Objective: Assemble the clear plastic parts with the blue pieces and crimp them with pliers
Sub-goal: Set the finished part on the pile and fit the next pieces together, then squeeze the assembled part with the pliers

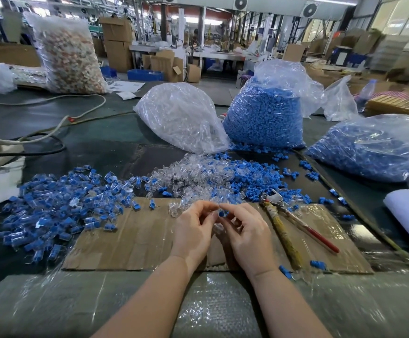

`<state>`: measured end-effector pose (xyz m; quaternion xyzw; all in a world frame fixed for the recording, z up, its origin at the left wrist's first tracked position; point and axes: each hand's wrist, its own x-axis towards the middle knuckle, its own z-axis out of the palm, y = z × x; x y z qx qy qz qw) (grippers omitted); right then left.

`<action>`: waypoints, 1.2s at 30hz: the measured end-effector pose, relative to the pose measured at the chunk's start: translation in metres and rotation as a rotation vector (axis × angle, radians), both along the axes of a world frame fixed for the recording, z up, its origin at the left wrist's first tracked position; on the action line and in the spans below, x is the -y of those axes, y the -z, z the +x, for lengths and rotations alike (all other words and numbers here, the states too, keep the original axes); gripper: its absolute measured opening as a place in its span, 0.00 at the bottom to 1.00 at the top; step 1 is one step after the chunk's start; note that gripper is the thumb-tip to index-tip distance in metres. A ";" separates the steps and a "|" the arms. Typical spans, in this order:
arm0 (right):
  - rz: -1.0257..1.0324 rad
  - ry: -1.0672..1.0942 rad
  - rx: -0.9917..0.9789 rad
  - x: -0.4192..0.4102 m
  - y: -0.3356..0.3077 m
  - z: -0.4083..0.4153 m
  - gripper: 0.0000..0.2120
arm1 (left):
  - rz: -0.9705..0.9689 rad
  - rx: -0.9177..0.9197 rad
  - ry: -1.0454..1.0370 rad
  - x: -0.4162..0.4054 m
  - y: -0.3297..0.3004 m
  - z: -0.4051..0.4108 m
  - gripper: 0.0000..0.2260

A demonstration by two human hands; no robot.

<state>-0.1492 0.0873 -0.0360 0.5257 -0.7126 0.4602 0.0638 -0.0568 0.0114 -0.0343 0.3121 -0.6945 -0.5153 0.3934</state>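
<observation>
In the head view, a small blue piece [223, 213] is pinched between the thumb and fingertips of the right hand [248, 236], just above the cardboard sheet [135, 240]. The fingers of the left hand [193, 230] are curled and brought tip to tip against those of the right; a clear plastic part [219, 228] is glimpsed between the two hands, though which hand grips it cannot be told. The blue piece is too small for its long axis to be judged.

To the right of the fingers, pliers [284, 225] are laid on the cardboard, their long axis running from the metal head beyond the fingers back toward the person, one handle wrapped in yellow, the other red. Just beyond the fingers a loose heap of clear and blue parts [198, 176] is spread; to the left of them a pile of assembled pieces [59, 206] is scattered.

The table [106, 132] is covered in dark material, its near edge wrapped in clear film. Farther off, a bag of clear parts [181, 118] and two bags of blue pieces [264, 115] [369, 147] are set. A factory hall with cardboard boxes [118, 42] is seen behind.
</observation>
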 end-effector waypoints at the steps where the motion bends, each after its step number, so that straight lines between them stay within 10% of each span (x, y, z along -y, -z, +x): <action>1: 0.002 -0.003 -0.008 0.000 0.000 0.000 0.10 | -0.005 0.008 -0.001 0.000 0.000 0.000 0.12; 19: 0.001 0.145 -0.023 0.000 -0.007 -0.002 0.14 | 0.032 0.008 0.002 0.001 -0.002 0.000 0.09; 28: 0.928 0.756 0.012 -0.023 -0.031 -0.038 0.29 | 0.048 -0.015 -0.010 0.002 -0.001 0.001 0.08; 36: 0.924 0.736 -0.115 -0.027 -0.028 -0.041 0.22 | 0.121 -0.089 -0.018 0.002 -0.006 0.002 0.08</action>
